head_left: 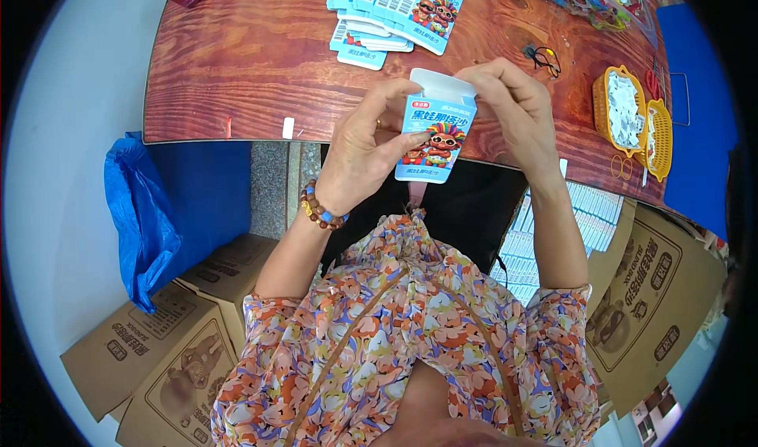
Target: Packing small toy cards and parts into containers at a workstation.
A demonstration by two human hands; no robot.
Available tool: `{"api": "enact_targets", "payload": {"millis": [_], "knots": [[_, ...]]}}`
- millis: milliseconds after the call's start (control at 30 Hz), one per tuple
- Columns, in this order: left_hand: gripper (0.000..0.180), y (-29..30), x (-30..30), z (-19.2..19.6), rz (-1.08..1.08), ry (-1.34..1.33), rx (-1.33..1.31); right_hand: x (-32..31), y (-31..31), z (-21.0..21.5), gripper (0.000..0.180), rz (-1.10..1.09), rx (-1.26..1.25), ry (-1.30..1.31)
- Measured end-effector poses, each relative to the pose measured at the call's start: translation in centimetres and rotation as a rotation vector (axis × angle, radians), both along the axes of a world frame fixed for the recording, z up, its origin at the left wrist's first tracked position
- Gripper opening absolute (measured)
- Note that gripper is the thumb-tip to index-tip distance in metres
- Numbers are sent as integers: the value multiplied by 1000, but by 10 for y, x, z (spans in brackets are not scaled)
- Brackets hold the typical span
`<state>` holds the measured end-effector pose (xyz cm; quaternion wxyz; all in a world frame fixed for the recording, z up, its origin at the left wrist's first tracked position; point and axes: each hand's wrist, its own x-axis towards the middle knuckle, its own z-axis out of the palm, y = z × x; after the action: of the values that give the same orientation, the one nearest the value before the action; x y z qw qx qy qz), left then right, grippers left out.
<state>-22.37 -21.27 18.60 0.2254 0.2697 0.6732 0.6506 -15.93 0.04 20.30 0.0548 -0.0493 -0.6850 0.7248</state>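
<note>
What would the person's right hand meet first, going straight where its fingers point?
The right hand would likely meet the white flap of the blue box; whether they touch now is unclear.

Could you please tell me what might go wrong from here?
The box appears partly beyond the near edge of the table, so it might fall if the left hand slipped.
The right hand is at the raised flap; pressing hard could crease it.
The stacked boxes overlap unevenly, so a knock might scatter them.
</note>
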Motion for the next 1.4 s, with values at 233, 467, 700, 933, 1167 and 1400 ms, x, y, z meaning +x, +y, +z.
{"api": "enact_targets", "payload": {"millis": [233, 467, 700, 933, 1167, 1400], "knots": [[54, -5, 1, 0, -61, -73, 20, -6, 11, 12, 21, 205, -19, -128], [53, -7, 5, -2, -65, -80, 24, -7, 9, 14, 20, 203, 53, -164], [53, -10, 5, 1, -72, -90, -30, -2, 0, 10, 17, 149, 296, -92], [55, -10, 8, -4, -34, -134, -46, 0, -1, 12, 17, 171, 593, 49], [63, -9, 11, -5, -9, -230, 27, 3, -4, 19, 21, 255, 719, 219], [53, -4, 15, -15, -69, -213, 23, 22, -8, -11, 27, 144, 567, 183]]}}
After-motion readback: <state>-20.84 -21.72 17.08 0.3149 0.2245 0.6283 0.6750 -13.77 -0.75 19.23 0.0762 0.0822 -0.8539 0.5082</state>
